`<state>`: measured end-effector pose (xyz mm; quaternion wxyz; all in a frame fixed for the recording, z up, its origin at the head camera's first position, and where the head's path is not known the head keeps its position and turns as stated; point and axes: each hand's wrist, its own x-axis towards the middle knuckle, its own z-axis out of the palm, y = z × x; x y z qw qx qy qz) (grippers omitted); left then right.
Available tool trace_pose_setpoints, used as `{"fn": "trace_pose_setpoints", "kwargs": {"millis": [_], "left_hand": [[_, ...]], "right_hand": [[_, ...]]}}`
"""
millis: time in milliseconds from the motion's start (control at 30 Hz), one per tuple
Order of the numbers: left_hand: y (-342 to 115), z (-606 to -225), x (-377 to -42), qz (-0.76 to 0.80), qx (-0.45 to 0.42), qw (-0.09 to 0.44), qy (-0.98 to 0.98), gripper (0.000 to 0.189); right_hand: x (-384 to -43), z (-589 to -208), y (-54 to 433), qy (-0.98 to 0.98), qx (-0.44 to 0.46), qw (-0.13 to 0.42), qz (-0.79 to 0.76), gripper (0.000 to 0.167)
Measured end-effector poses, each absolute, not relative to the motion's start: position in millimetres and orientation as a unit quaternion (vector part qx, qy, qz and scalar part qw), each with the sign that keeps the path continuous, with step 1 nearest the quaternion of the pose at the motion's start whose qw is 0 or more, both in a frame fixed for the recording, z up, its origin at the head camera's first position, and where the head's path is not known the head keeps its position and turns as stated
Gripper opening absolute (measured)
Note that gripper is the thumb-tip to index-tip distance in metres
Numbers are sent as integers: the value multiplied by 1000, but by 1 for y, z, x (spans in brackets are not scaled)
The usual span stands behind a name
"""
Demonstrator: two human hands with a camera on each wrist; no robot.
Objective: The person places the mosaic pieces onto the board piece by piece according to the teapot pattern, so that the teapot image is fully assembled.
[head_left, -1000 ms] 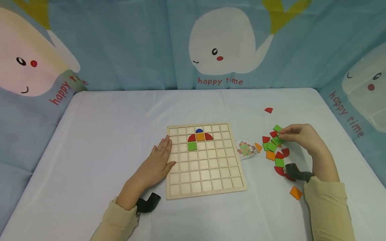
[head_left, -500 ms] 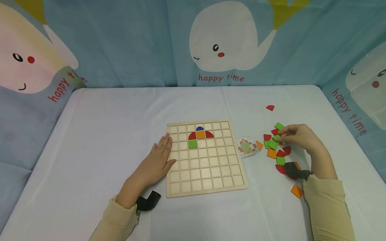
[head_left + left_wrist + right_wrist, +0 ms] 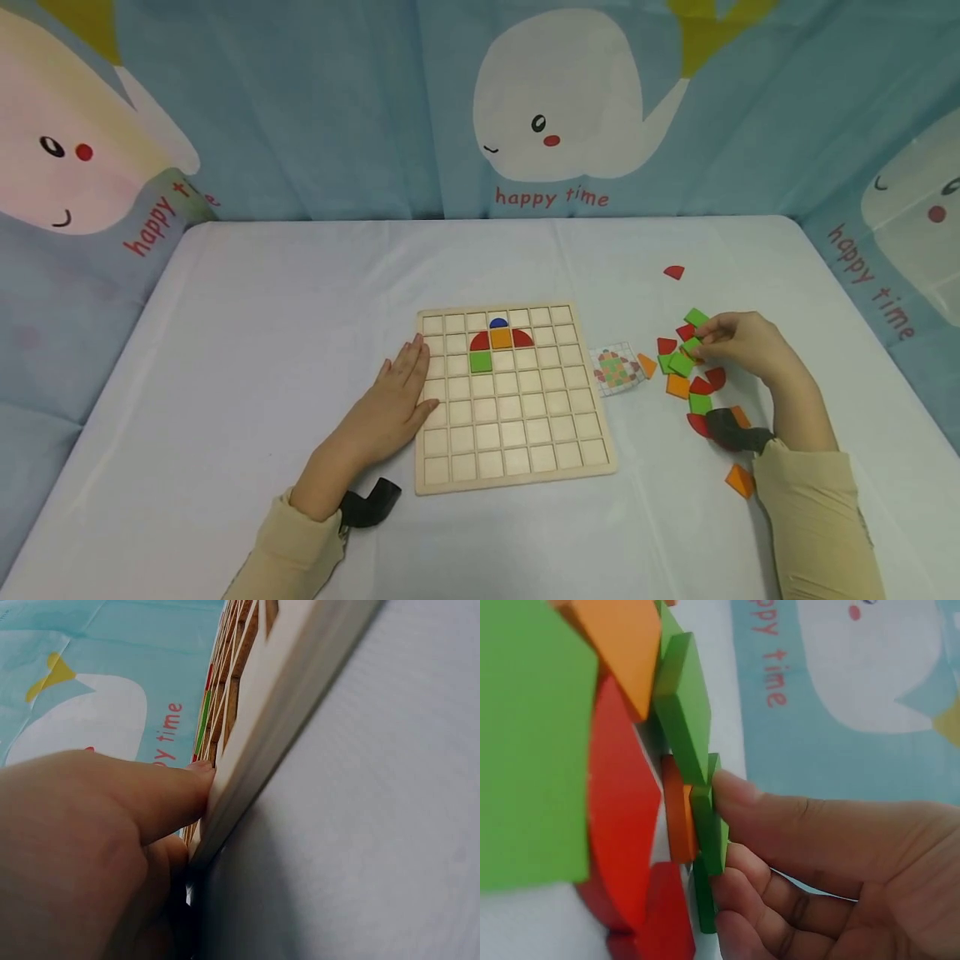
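Note:
My left hand [image 3: 386, 412] lies with straight fingers along the left edge of a wooden grid board [image 3: 487, 483]; the left wrist view shows the thumb on the board's rim [image 3: 247, 750]. Set in the board's upper cells are a blue half-round piece [image 3: 498, 322], an orange square [image 3: 501, 337], two red quarter-round pieces [image 3: 480, 341] and a green square [image 3: 481, 361]. Over the loose pieces at the right, my right hand [image 3: 750, 343] pinches a green square tile [image 3: 714, 829] between thumb and fingers. Other green tiles [image 3: 684, 701] and an orange piece [image 3: 679, 810] are close beside it.
A pattern card [image 3: 617, 368] lies right of the board, an orange triangle [image 3: 647, 366] by its corner. Red, green and orange pieces are heaped near my right hand. One red piece [image 3: 674, 272] lies apart at the back, and orange pieces [image 3: 740, 481] lie near the right sleeve.
The right hand's fingers have shifted slightly at the heap, and the green tile at its fingertips has changed its tilt a little. The left hand stays on the board's edge.

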<state>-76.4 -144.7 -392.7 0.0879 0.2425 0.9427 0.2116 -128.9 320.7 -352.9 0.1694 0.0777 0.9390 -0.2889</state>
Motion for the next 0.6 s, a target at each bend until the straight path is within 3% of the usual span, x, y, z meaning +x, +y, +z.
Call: {"fn": "trace_pose_setpoints", "kwargs": {"millis": [600], "left_hand": [[-145,-392,-76,209,241,84,944,69]], "right_hand": [[-128,-351,317,947,70,165,-267,33]]}}
